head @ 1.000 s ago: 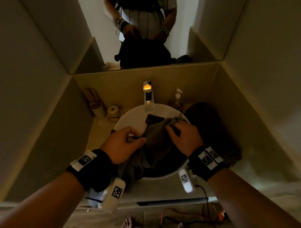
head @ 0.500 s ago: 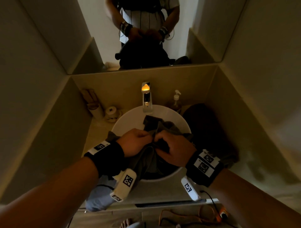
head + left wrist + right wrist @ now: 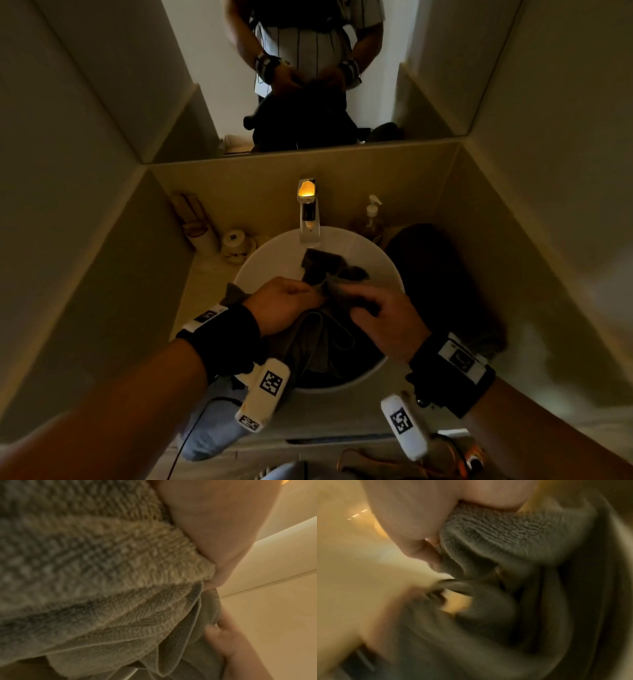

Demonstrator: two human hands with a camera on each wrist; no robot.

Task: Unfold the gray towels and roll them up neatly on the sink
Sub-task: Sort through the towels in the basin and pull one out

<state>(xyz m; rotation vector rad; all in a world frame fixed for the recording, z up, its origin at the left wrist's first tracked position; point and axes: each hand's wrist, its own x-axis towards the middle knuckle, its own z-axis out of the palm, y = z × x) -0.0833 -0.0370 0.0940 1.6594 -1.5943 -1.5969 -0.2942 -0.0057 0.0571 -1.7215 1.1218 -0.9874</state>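
While the left hand (image 3: 284,305) pinches the gray towel (image 3: 322,329), the right hand (image 3: 383,318) grips it over the sink (image 3: 270,253).

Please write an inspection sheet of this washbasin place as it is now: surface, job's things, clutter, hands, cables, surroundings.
Surface: round white washbasin on a pale counter, dimly lit.
Job's things: crumpled gray terry towel lies in the basin, not rolled; a dark heap to the right, kind unclear.
Clutter: clear pump soap bottle, small white jar, pale cup at the back.
Hands: left hand and right hand both hold towel folds, close together.
Cables: thin dark cable hangs below the left wrist.
Surroundings: chrome tap with an orange glow, wall mirror, plain walls.
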